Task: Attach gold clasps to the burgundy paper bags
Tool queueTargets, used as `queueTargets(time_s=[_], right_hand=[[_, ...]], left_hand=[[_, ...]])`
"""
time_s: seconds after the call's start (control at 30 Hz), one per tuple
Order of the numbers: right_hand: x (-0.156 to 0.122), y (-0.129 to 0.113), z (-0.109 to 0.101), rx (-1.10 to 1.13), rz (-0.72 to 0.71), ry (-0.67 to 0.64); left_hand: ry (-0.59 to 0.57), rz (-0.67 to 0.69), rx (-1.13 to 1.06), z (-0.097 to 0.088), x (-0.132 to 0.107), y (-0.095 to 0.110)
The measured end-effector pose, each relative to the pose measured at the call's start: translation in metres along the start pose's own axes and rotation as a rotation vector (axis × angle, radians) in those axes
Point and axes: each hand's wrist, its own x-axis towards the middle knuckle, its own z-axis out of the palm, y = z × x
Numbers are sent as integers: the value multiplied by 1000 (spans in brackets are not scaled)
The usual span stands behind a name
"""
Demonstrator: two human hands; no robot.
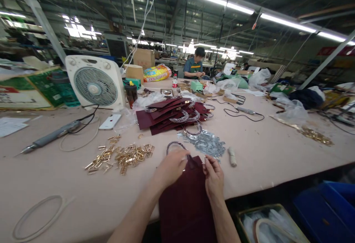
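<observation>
Maroon panel point(186, 206) extended past the near edge of the table point(263, 154), its upper end between both hands. Left hand point(172, 166): fingers curled over the panel's top beside a dark curved handle point(175, 143); whether anything is gripped cannot be told. Right hand point(214, 174): thumb and forefinger brought together near the panel's upper right corner, a tiny shiny piece point(205, 159) pinched at the tips. Just beyond, silver-grey plates point(210, 143) are heaped; a pale cylinder point(232, 157) is placed to their right. Gold-coloured fittings point(133, 156) are scattered leftward. Farther back, more maroon panels point(163, 114) are piled, and a white fan point(94, 82) is stood behind a phone point(110, 122).
</observation>
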Motion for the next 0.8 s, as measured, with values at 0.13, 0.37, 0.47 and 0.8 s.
queueTargets(time_s=[0.13, 0.37, 0.47, 0.8], right_hand=[[-1, 0, -4, -28, -16, -17], [-2, -1, -5, -28, 1, -54], [-5, 0, -6, -114, -53, -19], [-13, -7, 4, -556, -221, -238]], left_hand=[[-172, 74, 127, 29, 18, -26], [-221, 104, 304, 40, 40, -42], [-286, 95, 348, 39, 50, -34], [-266, -141, 318, 41, 65, -20]])
